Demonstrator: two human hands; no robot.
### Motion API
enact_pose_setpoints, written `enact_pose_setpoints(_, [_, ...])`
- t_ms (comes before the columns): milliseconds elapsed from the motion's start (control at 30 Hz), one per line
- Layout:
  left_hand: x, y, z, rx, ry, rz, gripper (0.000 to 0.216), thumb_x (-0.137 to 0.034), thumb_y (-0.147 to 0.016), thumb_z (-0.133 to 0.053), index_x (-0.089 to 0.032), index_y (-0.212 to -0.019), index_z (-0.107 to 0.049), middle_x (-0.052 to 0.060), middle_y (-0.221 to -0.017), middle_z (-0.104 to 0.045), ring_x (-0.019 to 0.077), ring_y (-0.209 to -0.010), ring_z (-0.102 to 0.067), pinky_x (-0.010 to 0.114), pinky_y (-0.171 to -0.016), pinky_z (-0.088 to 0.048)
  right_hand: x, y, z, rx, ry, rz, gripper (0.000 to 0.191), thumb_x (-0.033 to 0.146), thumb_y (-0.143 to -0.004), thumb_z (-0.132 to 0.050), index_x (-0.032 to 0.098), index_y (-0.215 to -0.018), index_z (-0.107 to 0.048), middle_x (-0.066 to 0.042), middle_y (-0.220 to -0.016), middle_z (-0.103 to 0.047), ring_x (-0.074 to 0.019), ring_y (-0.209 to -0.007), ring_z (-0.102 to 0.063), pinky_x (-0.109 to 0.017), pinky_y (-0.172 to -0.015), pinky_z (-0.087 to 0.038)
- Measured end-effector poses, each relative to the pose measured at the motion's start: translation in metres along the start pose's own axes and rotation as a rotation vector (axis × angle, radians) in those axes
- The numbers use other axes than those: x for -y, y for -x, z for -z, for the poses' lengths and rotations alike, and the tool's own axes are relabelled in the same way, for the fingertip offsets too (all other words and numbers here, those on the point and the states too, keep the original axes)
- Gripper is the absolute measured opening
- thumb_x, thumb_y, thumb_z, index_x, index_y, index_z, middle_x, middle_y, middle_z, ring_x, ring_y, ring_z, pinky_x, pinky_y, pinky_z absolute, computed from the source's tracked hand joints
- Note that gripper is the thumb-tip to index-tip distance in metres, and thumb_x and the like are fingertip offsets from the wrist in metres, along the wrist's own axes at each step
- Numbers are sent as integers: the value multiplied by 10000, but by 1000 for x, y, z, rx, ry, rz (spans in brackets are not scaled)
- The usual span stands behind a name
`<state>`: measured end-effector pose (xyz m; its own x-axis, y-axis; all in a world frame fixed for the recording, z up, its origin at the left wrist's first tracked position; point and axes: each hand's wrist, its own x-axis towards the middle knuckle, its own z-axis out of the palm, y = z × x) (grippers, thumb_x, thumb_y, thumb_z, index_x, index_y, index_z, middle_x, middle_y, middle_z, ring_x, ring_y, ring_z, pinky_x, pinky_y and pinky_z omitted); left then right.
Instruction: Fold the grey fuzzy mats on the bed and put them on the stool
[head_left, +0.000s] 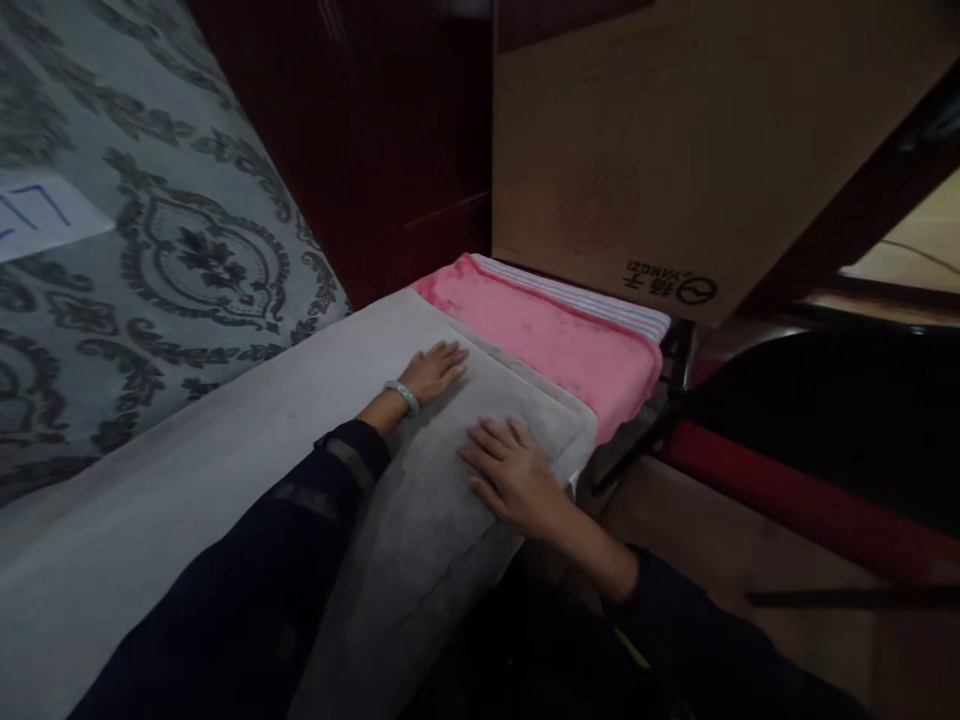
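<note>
My left hand (435, 370) lies flat, fingers stretched out, on a folded grey blanket (420, 520); a pale bangle sits on its wrist. My right hand (510, 470) rests flat on the same grey blanket near its right corner, fingers spread and pointing left. Both arms wear dark sleeves. Just beyond the hands a folded pink blanket (555, 340) lies on the stack, with a striped white cloth (600, 300) under its far edge.
A grey patterned fabric surface (150, 250) rises at the left, with a white paper label (45, 215) on it. A large cardboard box (675, 150) stands behind the blankets. Dark red wood panels (375, 130) are at the back; a red-edged dark object (787, 500) is at the right.
</note>
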<state>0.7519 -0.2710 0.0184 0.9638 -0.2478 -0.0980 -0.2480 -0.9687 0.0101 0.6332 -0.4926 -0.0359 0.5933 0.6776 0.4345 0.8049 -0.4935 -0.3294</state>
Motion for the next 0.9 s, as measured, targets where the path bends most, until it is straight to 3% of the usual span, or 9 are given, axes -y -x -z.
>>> enact_pose_setpoints(67, [-15, -4, -2, 67, 6, -118, 567, -484, -1020, -249, -326, -1560, -326, 15, -1676, -229, 247, -1546, -172, 568, -1209, -206, -6, -2, 4, -44, -28, 19, 312, 322, -1004, -513, 236, -1252, -681, -109, -1350, -631, -282, -1340, -485, -570, -1187, -252])
enact_pose_setpoints(167, [-23, -17, -8, 52, -47, -121, 604, -518, -1005, -308, -338, -1580, -268, 16, -1685, -188, 264, -1554, -129, 604, -1216, -134, -25, -3, 7, -114, 26, -75, 370, 364, -1001, -515, 220, -1314, -649, -136, -1395, -591, -322, -1357, -447, -608, -1178, -221])
enact_pose_setpoints(300, [-8, -43, -14, 5, -48, 6, 618, -510, -1013, -266, -305, -1595, -233, 38, -1691, -165, 260, -1557, -117, 564, -1228, -126, -60, 5, 8, -158, 60, -218, 469, 434, -1032, -427, 229, -1433, -555, -133, -1469, -527, -352, -1376, -409, -640, -1145, -231])
enact_pose_setpoints(400, [9, -57, -15, -11, -21, 5, 621, -495, -1021, -226, -270, -1600, -221, 42, -1696, -141, 234, -1559, -98, 507, -1242, -101, -80, 13, 10, -189, 22, -247, 455, 428, -1052, -368, 242, -1409, -579, -115, -1450, -551, -324, -1334, -465, -585, -1115, -309])
enact_pose_setpoints(500, [23, -64, -15, -25, 6, 56, 618, -485, -1022, -201, -265, -1599, -226, 43, -1697, -141, 245, -1558, -101, 525, -1237, -96, -90, 19, 12, -225, -41, -242, 491, 464, -1061, -327, 213, -1384, -599, -125, -1413, -581, -301, -1298, -512, -532, -1082, -373])
enact_pose_setpoints(600, [31, -65, -14, -119, 29, 265, 620, -472, -1013, -191, -238, -1579, -292, 93, -1669, -237, 304, -1531, -191, 586, -1206, -174, -96, 23, 14, -278, -154, -257, 544, 515, -1063, -274, 215, -1367, -612, -115, -1344, -635, -283, -1253, -559, -510, -1071, -405])
enact_pose_setpoints(733, [32, -60, -10, -327, 42, 489, 611, -447, -972, -301, -131, -1473, -450, 205, -1540, -413, 371, -1413, -372, 568, -1133, -330, -102, 24, 21, -315, -283, -326, 580, 571, -1056, -261, 223, -1341, -628, -92, -1288, -673, -262, -1205, -603, -476, -1045, -462])
enact_pose_setpoints(900, [29, -55, -4, -318, 21, 568, 528, -428, -952, -374, -75, -1259, -617, 239, -1334, -572, 387, -1294, -474, 534, -1085, -396, -106, 22, 35, -250, -374, -336, 578, 606, -1040, -317, 208, -1272, -665, -92, -1215, -698, -247, -1121, -643, -447, -991, -507])
